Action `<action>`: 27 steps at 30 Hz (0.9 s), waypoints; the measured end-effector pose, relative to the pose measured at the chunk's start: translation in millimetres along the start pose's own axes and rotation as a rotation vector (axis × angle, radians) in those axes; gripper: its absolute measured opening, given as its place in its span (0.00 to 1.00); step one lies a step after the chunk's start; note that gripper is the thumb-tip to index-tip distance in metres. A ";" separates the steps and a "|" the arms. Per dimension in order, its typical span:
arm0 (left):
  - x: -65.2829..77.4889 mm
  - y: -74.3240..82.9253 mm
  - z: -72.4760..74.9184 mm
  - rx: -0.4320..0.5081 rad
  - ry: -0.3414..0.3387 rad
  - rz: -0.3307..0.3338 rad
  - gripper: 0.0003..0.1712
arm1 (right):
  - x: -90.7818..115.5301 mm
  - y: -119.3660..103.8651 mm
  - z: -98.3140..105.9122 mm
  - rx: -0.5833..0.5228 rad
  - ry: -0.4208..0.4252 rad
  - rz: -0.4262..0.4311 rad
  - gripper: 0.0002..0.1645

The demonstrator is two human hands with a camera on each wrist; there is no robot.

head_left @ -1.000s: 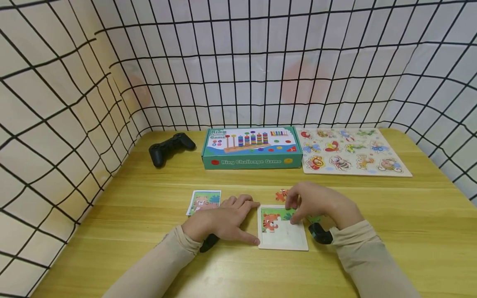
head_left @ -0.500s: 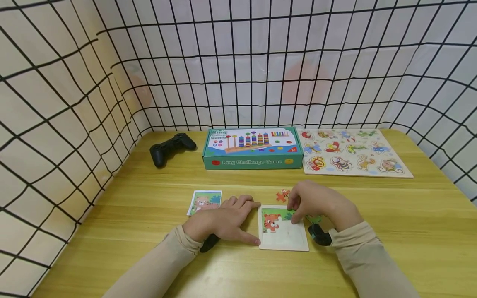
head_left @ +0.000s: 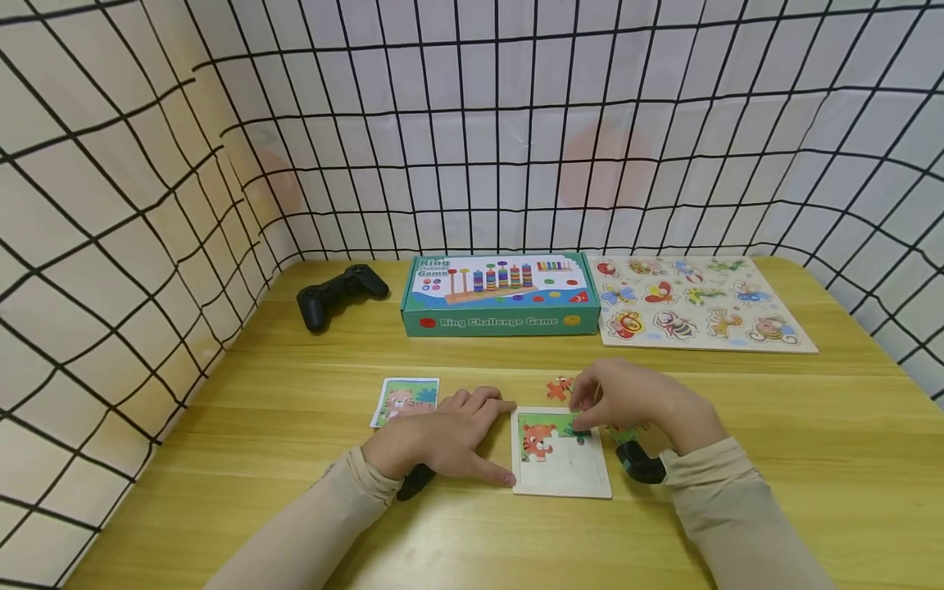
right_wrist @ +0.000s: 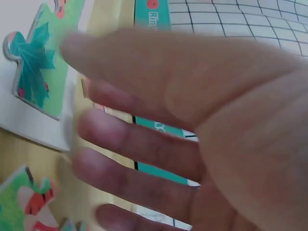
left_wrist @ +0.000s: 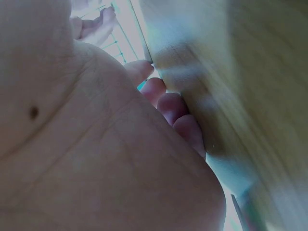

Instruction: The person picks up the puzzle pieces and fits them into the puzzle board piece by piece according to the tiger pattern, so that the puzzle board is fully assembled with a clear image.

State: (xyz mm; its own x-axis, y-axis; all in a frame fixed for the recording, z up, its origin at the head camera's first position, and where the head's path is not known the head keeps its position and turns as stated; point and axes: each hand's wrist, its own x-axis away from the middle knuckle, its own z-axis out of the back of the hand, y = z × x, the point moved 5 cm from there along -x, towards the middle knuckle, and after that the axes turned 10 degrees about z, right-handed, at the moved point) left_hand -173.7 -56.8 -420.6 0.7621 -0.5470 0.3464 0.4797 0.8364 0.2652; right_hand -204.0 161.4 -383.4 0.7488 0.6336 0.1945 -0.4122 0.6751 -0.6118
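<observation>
The right hand (head_left: 634, 401) hovers with relaxed, straight fingers over the upper right corner of the puzzle tray (head_left: 564, 479), holding nothing, fingertips beside the green piece (right_wrist: 36, 67) now lying in the tray. The left hand (head_left: 442, 434) lies flat, fingers extended, pressing the tray's left edge near the tabletop's front edge. The pieces look thin, stiff, light and likely slick, best pinched at their edges. Two pieces sit in the tray; at least two loose ones (head_left: 559, 387) lie behind and to its right; one picture card (head_left: 404, 400) lies to the left.
</observation>
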 end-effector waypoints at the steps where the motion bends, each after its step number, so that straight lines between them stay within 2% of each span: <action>1: -0.1 0.1 -0.1 0.001 0.000 0.000 0.59 | -0.3 1.1 0.6 -0.002 0.015 0.002 0.09; 4: -0.2 0.3 0.1 0.001 -0.001 0.000 0.59 | -1.5 5.2 2.2 -0.011 0.064 -0.004 0.11; 14: 1.1 1.0 0.8 0.003 -0.007 0.006 0.58 | -7.7 17.2 3.4 0.012 0.188 -0.036 0.29; 27: 1.7 0.5 1.3 0.010 -0.019 0.017 0.59 | -16.6 18.8 -2.4 0.123 0.179 -0.030 0.30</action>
State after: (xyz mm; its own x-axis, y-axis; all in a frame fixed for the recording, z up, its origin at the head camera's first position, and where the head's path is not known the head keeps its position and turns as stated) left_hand -172.8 -57.5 -418.7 0.7615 -0.5336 0.3681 0.4623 0.8451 0.2686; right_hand -222.9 162.8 -400.0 0.8371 0.5431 0.0652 -0.4409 0.7404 -0.5074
